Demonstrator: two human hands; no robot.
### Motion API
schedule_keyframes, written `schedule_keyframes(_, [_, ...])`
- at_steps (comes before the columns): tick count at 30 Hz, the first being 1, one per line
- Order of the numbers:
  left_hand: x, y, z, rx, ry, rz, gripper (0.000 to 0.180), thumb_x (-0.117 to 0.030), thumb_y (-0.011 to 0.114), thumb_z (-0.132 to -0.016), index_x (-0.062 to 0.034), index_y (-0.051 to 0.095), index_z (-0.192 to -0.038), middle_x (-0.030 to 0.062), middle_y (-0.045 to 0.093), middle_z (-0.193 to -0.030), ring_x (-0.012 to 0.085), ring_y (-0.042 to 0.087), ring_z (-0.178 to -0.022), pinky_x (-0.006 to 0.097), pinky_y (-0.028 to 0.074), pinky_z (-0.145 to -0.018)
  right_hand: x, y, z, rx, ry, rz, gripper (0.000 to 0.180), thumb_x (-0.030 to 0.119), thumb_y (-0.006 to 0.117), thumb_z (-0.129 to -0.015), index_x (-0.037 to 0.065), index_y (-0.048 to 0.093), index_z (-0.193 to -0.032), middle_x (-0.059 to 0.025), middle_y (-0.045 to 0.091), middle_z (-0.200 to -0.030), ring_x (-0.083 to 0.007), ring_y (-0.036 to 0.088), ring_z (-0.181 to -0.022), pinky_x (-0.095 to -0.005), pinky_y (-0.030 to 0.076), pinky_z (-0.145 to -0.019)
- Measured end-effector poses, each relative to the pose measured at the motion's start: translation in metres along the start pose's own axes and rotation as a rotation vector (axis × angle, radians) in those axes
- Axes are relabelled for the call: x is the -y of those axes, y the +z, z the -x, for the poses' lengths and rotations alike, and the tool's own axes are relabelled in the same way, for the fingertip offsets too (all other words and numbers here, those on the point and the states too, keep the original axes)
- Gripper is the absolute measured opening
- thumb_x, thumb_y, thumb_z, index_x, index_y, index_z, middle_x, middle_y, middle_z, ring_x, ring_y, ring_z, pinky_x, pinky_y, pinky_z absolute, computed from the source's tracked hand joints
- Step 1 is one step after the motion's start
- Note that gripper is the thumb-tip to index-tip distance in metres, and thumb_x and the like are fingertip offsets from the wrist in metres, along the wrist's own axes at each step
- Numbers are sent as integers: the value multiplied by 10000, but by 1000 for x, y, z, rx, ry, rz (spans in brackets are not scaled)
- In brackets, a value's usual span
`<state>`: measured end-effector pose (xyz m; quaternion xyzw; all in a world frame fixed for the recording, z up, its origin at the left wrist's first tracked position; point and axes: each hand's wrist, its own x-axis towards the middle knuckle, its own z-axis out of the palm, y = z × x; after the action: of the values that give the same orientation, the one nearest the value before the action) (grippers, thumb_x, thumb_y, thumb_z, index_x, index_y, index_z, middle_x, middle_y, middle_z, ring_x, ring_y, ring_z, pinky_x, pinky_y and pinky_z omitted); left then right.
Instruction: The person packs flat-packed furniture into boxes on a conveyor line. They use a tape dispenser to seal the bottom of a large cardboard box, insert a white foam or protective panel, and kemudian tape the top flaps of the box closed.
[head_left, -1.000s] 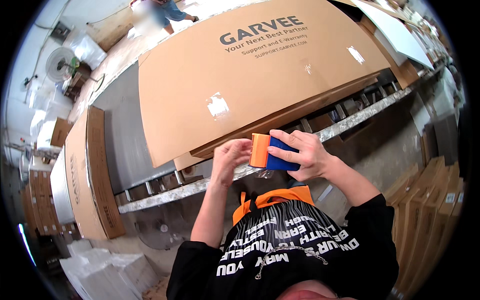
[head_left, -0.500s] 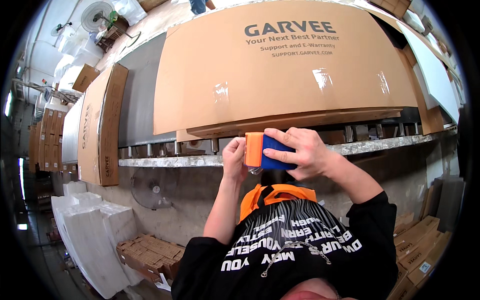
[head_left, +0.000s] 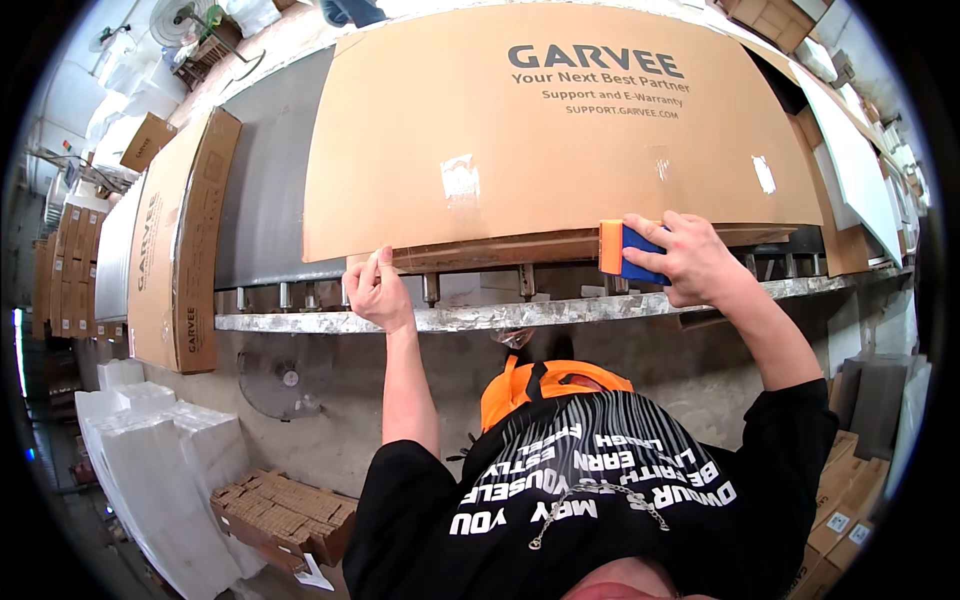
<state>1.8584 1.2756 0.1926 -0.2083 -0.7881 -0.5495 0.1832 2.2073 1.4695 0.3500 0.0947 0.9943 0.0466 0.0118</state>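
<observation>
A large flat brown carton (head_left: 420, 130) lies in front of me with dark printing on top and shiny patches of clear tape. My right hand (head_left: 690, 262) grips a blue and orange tape dispenser (head_left: 632, 250) at the carton's near edge. Further left along that edge, my left hand (head_left: 380, 292) is closed in a pinch at the near left corner. A faint strip of clear tape (head_left: 500, 243) seems to run from its fingers towards the dispenser; where it lies against the cardboard is hard to make out.
The carton rests on a dark conveyor belt (head_left: 270, 170) with a worn metal rail (head_left: 460, 318) along the near side. Another carton (head_left: 185, 250) stands at left. White foam stacks (head_left: 165, 460), a box of cardboard pieces (head_left: 285, 515) and a floor fan (head_left: 285, 385) are below.
My hands were close together in front of me. The left has moved left to the carton's corner, and the right has gone right and up with the tape dispenser.
</observation>
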Motion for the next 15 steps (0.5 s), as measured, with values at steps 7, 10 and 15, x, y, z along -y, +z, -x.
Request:
schedule_keyframes(7, [39,13,5,-69,70,-42,163,-146,845,-733,-98,787,-877,28,547,-929,146,527,-709,302,447,-578,7,1,-28,100,45,18,590,153,766,-504,175,700,-1090,-70,535,-1333,-238,587,-908,-369,521,-775])
schedule_keyframes(10, [29,18,3,-107,-247,-21,621,-95,807,-781,-123,567,-1353,76,486,-1020,165,470,-820,306,467,-681,9,3,-38,188,78,24,581,172,785,-533,170,689,-1106,-80,506,-1344,-251,590,-965,-386,524,-788])
schedule_keyframes(15, [17,33,-9,-440,-344,-441,480,-159,625,-931,-20,514,-1376,195,470,-1303,346,478,-1161,442,381,-986,7,-1,-39,314,106,-62,585,186,799,-555,146,672,-1124,-128,469,-1365,-294,590,-1046,-422,526,-835])
